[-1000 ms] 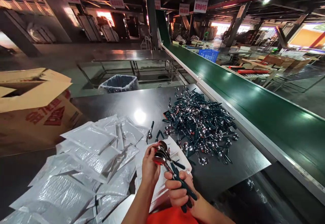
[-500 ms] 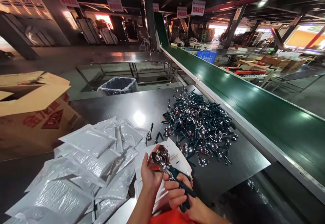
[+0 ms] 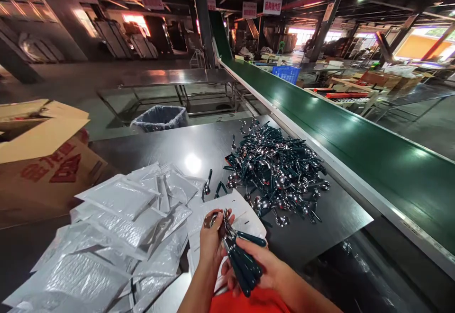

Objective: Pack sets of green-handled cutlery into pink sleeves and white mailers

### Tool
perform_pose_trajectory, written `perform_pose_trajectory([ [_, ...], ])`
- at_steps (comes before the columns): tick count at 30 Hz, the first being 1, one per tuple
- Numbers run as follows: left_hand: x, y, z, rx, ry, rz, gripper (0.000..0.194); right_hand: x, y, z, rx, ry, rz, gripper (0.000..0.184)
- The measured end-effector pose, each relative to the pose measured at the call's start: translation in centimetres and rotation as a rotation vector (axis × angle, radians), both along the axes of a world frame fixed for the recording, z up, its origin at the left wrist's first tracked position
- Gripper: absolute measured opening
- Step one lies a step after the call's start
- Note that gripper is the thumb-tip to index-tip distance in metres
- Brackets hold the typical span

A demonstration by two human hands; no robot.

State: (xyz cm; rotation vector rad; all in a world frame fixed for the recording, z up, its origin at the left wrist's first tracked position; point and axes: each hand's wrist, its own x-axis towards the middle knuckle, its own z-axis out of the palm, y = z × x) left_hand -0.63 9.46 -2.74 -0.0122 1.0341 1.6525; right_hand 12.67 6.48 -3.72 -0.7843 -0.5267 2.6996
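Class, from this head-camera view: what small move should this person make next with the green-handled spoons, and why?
Probably the right hand should tighten on the dark green handles while the left hand squares the steel spoon bowls. The handles fan apart, and the bunch sits above a white card, so evening it seems sensible.

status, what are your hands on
Left hand pinching steel spoon bowls, right hand around their dark green handles. White card below. Silver padded mailers left, loose spoon pile ahead.
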Motion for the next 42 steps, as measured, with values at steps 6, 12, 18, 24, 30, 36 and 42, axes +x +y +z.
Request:
perform_pose_trajectory([
  [6,0.2,-0.3,0.1,-0.035,-0.088,-0.102,0.016,0.8,-0.9,0.2,0.094,-0.126,-0.128,0.063],
  [12,-0.1,-0.3,-0.3,-0.07,0.019,-0.001,0.018,1.3,-1.5,1.5,-0.016,-0.072,-0.189,0.068],
  [18,-0.4,-0.4,-0.2,-0.094,0.03,0.0,0.013,2.9,-1.8,2.6,0.26,-0.397,-0.188,0.066],
  [24,-1.7,-0.8,-0.4,-0.138,0.032,0.023,0.011,7.8,-1.4,4.4,0.649,-0.959,-0.147,0.054],
  [30,-0.6,-0.4,-0.8,-0.208,-0.003,-0.052,0.008,6.4,-0.8,6.2,1.57,-1.273,-0.301,0.039],
  [36,0.3,-0.5,-0.2,-0.233,-0.038,-0.137,0.03,1.4,-1.4,3.0,1.742,-1.246,0.008,0.037],
  [42,-0.8,-0.3,0.3,-0.277,-0.041,-0.111,0.025,1.7,-1.7,2.6,1.772,-1.114,0.097,0.03],
])
